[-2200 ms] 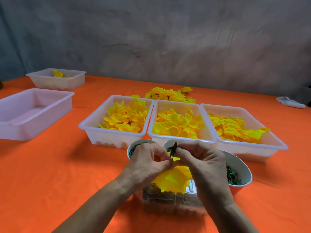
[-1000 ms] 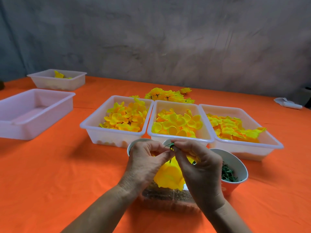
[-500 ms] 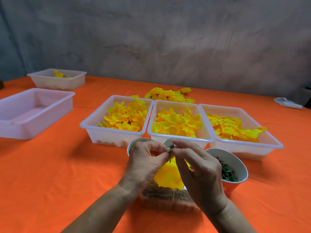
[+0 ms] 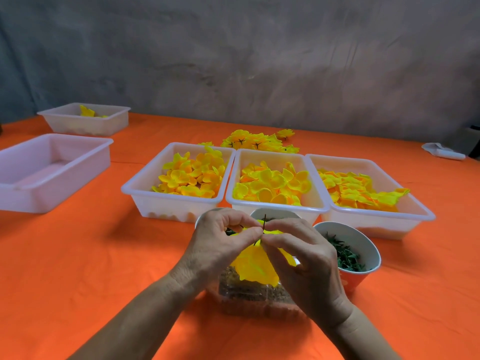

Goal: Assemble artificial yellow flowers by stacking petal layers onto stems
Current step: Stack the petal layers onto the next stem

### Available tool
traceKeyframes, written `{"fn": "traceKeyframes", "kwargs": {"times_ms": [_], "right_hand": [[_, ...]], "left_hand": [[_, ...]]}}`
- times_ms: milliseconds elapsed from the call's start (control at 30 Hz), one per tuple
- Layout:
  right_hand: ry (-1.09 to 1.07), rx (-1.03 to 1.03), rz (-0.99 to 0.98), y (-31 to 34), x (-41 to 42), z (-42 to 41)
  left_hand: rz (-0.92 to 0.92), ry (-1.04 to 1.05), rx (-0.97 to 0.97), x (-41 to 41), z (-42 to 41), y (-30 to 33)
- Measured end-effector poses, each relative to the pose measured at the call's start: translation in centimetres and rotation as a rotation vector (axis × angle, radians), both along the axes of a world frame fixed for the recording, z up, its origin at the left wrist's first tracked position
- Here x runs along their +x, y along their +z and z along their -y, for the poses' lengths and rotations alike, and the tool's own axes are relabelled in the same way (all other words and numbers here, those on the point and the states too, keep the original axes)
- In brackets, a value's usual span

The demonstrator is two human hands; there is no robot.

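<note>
Yellow fabric petal layers (image 4: 255,265) are hanging under both hands, above a clear box (image 4: 249,294) near the table's front edge. Left hand (image 4: 220,242) and right hand (image 4: 301,261) are both pinching the thin dark stem (image 4: 264,222), fingertips meeting. Petals are looking light, soft, crushable; stem looks thin and bendy, so gripping at the stem close to the petals seems best. No readable labels or writing showing.

clear container (image 4: 249,294) partly behind hands, left tray (image 4: 15,178) cut off
</note>
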State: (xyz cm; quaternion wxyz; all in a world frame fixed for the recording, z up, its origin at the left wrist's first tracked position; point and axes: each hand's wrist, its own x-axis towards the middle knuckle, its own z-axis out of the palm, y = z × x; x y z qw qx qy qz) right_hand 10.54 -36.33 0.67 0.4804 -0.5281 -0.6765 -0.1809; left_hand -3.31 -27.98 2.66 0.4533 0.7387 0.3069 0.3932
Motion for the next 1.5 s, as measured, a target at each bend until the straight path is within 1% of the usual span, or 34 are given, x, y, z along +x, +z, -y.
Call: {"fn": "traceKeyframes", "kwargs": {"times_ms": [67,167,267,333,433,633,733,800,900,1000,1133,1267,1367,1433,1500], "right_hand": [[0.046,-0.058,-0.04,0.0,0.2,0.3],[0.098,-0.125,-0.192,0.2,0.2,0.7],[0.073,-0.181,-0.379,0.6,0.2,0.3],[0.034,-0.265,-0.447,0.9,0.3,0.1],[0.039,-0.389,-0.442,1.4,0.4,0.0],[0.001,-0.481,-0.348,2.3,0.9,-0.3],[-0.001,-0.504,-0.331,2.4,1.1,-0.4],[0.006,-0.508,-0.359,2.2,1.1,-0.4],[0.023,-0.518,-0.41,2.1,1.0,-0.4],[-0.004,-0.536,-0.389,2.0,0.9,-0.5],[-0.029,-0.547,-0.402,1.7,0.6,-0.4],[-0.033,-0.592,-0.375,2.1,1.0,-0.6],[0.039,-0.646,-0.469,2.4,1.7,-0.6],[0.043,-0.62,-0.502,2.4,2.0,-0.4],[0.049,-0.598,-0.488,2.2,2.1,-0.4]], "left_hand": [[-0.009,-0.005,0.024,-0.2,-0.1,-0.1],[-0.011,-0.021,0.051,-0.4,-0.2,-0.2],[-0.003,-0.028,0.049,-0.3,-0.3,-0.1],[0.0,-0.044,0.052,-0.2,-0.4,0.0],[-0.023,-0.052,0.073,-0.2,-0.7,0.0],[-0.104,-0.066,0.15,-0.2,-1.2,0.2],[-0.129,-0.087,0.18,-0.3,-1.2,0.5],[-0.15,-0.083,0.194,-0.2,-1.2,0.4],[-0.168,-0.068,0.188,-0.2,-1.0,0.3],[-0.182,-0.057,0.159,-0.2,-0.8,0.3],[-0.189,-0.036,0.214,-0.1,-0.6,0.1],[-0.182,-0.054,0.136,-0.2,-1.0,0.1],[-0.173,-0.036,0.1,-0.4,-1.5,-0.1],[-0.133,-0.013,0.09,-0.6,-1.7,-0.3],[-0.112,-0.028,0.08,-0.6,-1.6,-0.4]]}}
